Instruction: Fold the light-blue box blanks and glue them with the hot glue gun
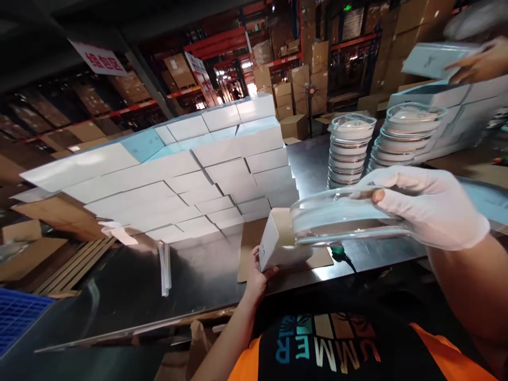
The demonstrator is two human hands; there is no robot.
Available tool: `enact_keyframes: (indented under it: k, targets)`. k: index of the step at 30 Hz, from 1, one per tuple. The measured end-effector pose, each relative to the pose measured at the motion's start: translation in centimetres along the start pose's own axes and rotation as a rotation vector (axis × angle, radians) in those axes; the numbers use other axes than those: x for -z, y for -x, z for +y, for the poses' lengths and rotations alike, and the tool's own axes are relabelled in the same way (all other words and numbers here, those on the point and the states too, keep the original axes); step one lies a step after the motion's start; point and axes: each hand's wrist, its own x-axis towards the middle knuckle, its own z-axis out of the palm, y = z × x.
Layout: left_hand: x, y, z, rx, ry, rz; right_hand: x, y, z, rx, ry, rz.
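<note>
My bare left hand (257, 275) grips a small white box (270, 241) from its left side and tilts it on a piece of brown cardboard (248, 243). The box's open end faces right. My right hand (432, 206), in a white glove, holds a wide, round clear container (337, 219) with thumb and fingers at its rim. The container is up in front of the box's open end and partly hides it. It is blurred, so I cannot tell what is inside. Behind my right hand stand two tall stacks of similar round containers (349, 151).
A long wall of stacked white boxes (222, 174) stands along the far side of the metal table (190, 280). Thin white strips (164, 270) lie at left. A green-headed object (338, 253) sits near the front edge. At right, another person's hand (480, 63) holds a pale box (436, 58).
</note>
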Motion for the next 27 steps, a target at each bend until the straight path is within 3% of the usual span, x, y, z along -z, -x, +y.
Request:
enact_keyframes:
  k: [2, 4, 6, 8, 13, 17, 19, 21, 24, 27]
  targets:
    - [-0.3, 0.3, -0.1, 0.012, -0.015, -0.050, -1.0, -0.3, -0.3, 0.029, 0.131, -0.144]
    - [-0.8, 0.6, -0.1, 0.038, -0.054, -0.113, -2.7, -0.7, 0.4, 0.147, 0.312, -0.241]
    - [-1.1, 0.9, -0.1, 0.063, -0.119, -0.160, -4.2, -0.9, 2.0, 0.280, 0.427, -0.289]
    - [-1.2, 1.1, -0.1, 0.063, -0.212, -0.174, -4.8, -0.4, 4.0, 0.329, 0.417, -0.271]
    - [-0.2, 1.7, 0.5, -0.076, -0.384, -0.178, -5.8, 4.3, 10.2, 0.161, 0.152, -0.218]
    - [0.0, 2.0, 2.3, -0.338, -0.391, -0.071, -9.8, 7.7, 13.4, 0.092, 0.100, -0.275]
    - [-0.4, 1.8, 3.6, -0.511, -0.451, -0.061, -12.0, 7.9, 13.7, 0.028, -0.037, -0.236]
    - [-1.3, 1.5, 4.7, -0.636, -0.487, -0.113, -13.9, 7.2, 13.3, -0.130, -0.193, -0.158]
    - [-2.6, 1.4, 5.4, -0.685, -0.373, 0.000, -16.2, 5.6, 12.6, -0.367, -0.258, 0.040]
    - [-2.8, 1.7, 5.1, -0.658, -0.309, 0.127, -17.3, 4.5, 12.6, -0.419, -0.217, 0.174]
